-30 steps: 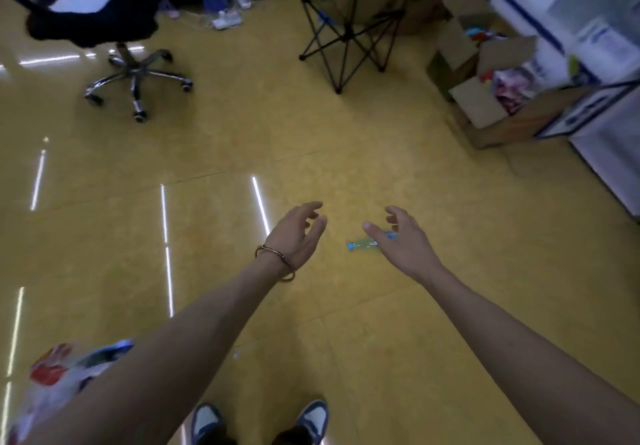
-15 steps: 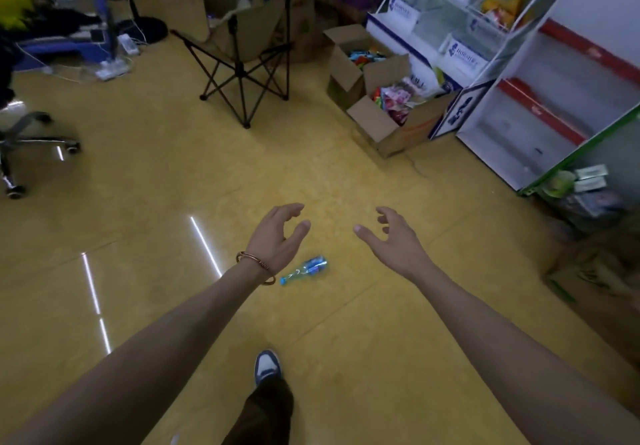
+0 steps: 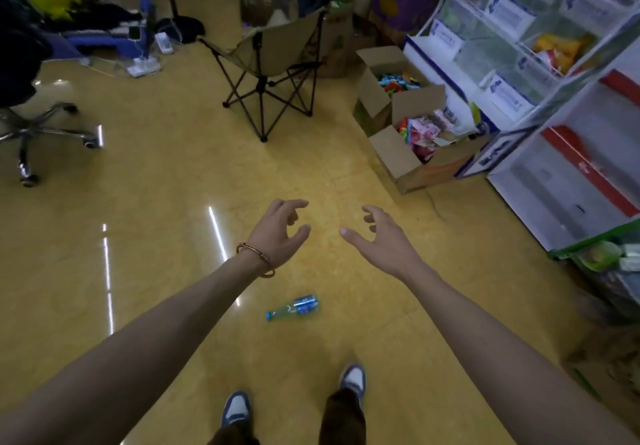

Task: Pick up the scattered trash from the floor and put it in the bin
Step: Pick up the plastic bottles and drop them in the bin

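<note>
A small plastic bottle (image 3: 292, 307) with a blue cap and blue label lies on its side on the yellow floor, just ahead of my feet. My left hand (image 3: 278, 231), a copper bangle on its wrist, is stretched forward above the floor with loosely curled fingers and holds nothing. My right hand (image 3: 379, 240) reaches out beside it, fingers relaxed and empty. Both hands are in the air beyond the bottle, not touching it. No bin is in view.
A folding camp chair (image 3: 273, 64) stands ahead. Open cardboard boxes (image 3: 412, 147) full of packets sit at the right, by white display shelves (image 3: 554, 98). An office chair base (image 3: 38, 133) is at the left, with cables and clutter behind it.
I have stepped forward and the view swung right and up. The bottle, earlier level with my hands, now lies nearer my feet. Both hands stay outstretched and empty.
</note>
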